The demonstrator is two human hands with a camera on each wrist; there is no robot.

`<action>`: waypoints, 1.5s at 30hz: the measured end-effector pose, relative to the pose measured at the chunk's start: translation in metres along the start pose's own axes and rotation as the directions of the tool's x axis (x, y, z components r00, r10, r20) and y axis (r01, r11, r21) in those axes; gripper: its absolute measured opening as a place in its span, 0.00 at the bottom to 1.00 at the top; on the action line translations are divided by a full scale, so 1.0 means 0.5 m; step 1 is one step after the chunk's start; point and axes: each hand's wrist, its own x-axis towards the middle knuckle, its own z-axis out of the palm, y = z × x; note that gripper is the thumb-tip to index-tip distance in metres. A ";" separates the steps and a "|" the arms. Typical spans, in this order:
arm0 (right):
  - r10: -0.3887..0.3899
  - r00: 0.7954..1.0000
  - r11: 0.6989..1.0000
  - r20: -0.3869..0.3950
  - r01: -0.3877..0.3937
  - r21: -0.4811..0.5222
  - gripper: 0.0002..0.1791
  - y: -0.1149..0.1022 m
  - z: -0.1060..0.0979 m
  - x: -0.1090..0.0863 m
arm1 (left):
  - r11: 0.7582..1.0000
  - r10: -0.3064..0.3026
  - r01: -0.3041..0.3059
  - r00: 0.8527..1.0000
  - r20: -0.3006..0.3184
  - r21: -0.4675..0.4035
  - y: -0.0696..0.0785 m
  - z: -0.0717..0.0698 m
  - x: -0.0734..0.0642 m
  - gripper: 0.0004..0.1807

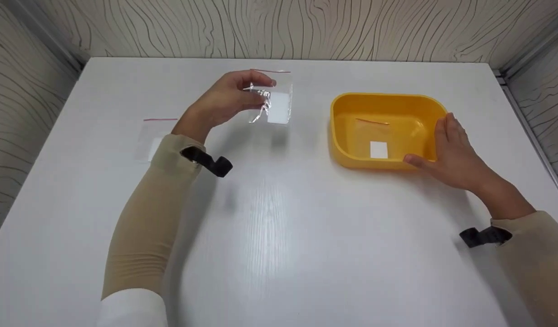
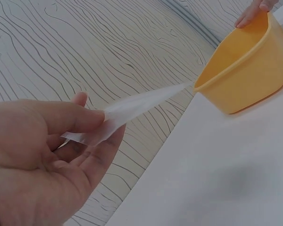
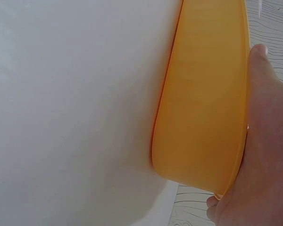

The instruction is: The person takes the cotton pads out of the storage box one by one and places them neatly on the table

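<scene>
My left hand [image 1: 229, 97] pinches a small clear zip bag [image 1: 279, 108] between thumb and fingers, raised above the table. The bag has a red line along its top and a white card inside; in the left wrist view the bag [image 2: 141, 102] is seen nearly edge-on. To its right stands a yellow plastic box [image 1: 387, 162]. My right hand [image 1: 458, 156] rests on the box's right end, fingers straight along the rim and thumb at the front rim. Inside the box lies another zip bag [image 1: 373, 132] with a white card.
A third zip bag [image 1: 148, 136] with a white card lies on the white table [image 1: 279, 245] at left, partly hidden by my left forearm. Wood-grain patterned panels [image 1: 279, 29] stand behind the table and at both sides.
</scene>
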 end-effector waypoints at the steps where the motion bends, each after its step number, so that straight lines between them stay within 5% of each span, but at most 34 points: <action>1: 0.002 1.000 1.000 0.002 -0.002 -0.001 0.66 0.001 0.000 0.000 | 1.000 -0.005 0.005 1.000 -0.003 0.000 -0.002 -0.004 -0.003 0.16; 24: 0.011 1.000 1.000 0.015 -0.011 0.001 0.66 0.000 0.000 -0.001 | 0.992 -0.107 0.113 0.987 -0.118 0.047 -0.058 -0.115 -0.083 0.18; 45: 0.019 1.000 1.000 0.015 -0.019 0.003 0.67 0.000 0.000 -0.002 | 0.959 -0.210 0.235 0.965 -0.156 0.159 -0.103 -0.158 -0.112 0.21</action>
